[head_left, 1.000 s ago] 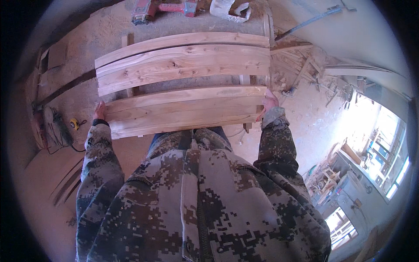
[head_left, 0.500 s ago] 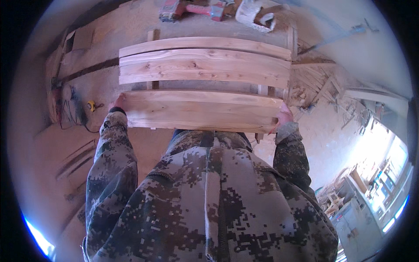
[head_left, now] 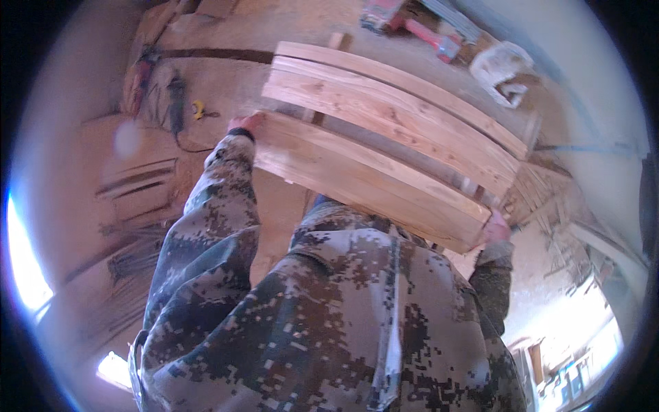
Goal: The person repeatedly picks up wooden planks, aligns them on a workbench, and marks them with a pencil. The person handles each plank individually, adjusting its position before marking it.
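A pale wooden plank (head_left: 364, 178) with a thick edge lies crosswise right in front of my body. My left hand (head_left: 248, 123) is closed around its left end, and my right hand (head_left: 495, 229) grips the right end; the fingers are partly hidden behind the wood. Just beyond it, with a gap between, rests a second knotty plank (head_left: 391, 117), and along its far side runs a narrower strip (head_left: 405, 90). Short wooden supports (head_left: 314, 115) show beneath the planks.
At the far side lie a red-and-grey power tool (head_left: 420, 33) and a crumpled white bag (head_left: 504, 69). A yellow tape measure (head_left: 199, 108) and a dark corded tool (head_left: 176, 106) are on the left. Wood scraps (head_left: 546, 196) are heaped at the right.
My view has turned, so the planks now slant down to the right and everything sits at an angle. Both hands stay on the ends of the near plank.
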Demonstrator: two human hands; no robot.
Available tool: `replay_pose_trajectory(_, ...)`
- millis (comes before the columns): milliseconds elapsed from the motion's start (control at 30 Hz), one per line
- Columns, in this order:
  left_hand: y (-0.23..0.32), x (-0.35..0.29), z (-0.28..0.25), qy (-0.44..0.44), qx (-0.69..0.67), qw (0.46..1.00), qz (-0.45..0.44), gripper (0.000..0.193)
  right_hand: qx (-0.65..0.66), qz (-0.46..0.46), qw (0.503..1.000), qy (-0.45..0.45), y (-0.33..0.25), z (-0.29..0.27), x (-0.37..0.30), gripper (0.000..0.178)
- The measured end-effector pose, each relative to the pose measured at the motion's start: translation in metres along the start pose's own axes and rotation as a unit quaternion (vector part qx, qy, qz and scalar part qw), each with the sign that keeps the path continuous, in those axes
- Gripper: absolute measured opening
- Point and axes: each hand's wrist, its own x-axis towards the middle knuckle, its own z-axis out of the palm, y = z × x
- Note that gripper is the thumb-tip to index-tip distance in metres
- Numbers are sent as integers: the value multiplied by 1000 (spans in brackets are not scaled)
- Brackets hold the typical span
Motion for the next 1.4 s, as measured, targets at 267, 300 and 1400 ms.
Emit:
replay_pose_trajectory(267,51,59,-16,163,126,928,310,33,-135,39,982,126,-61,-45,79,48)
replay_pose_trajectory(300,58,63,-18,165,145,916,334,32,-146,48,977,145,-60,-43,85,46)
replay_pose_trajectory(1400,49,-96,-47,50,-968,235,67,22,127,-235,898,350,-48,79,-34,42)
